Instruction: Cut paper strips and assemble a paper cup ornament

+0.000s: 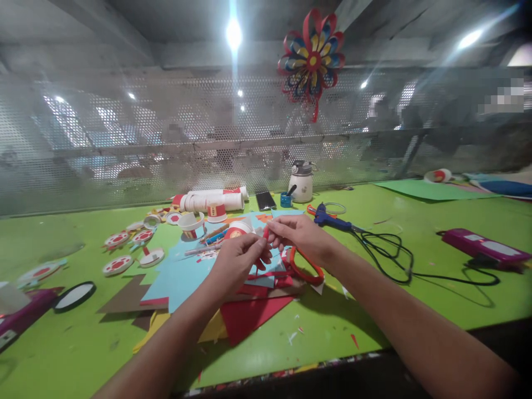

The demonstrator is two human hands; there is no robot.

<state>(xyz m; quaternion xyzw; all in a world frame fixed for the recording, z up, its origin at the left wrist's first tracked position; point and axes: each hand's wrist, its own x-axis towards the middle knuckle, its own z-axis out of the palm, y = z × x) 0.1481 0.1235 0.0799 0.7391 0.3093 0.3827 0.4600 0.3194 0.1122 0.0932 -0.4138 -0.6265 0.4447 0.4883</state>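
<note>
where hands meet, red paper strip [266,233] pinched between fingertips.

A small red paper strip [266,235], pinched above blue paper.

Small red piece [266,235] pinched between left hand [239,260] and right hand [301,235], mostly covered by the fingers, shape not readable; scissors [305,269] partly behind the right wrist, blades hidden. Purple device [20,316] at near left cut by the picture's edge, blue sheet [505,187] at far right cut likewise, both forearms run off the bottom. Background behind mesh screen [124,138] hazy, patch at top right pixelated, print on cups [216,211] too small to read.
</note>
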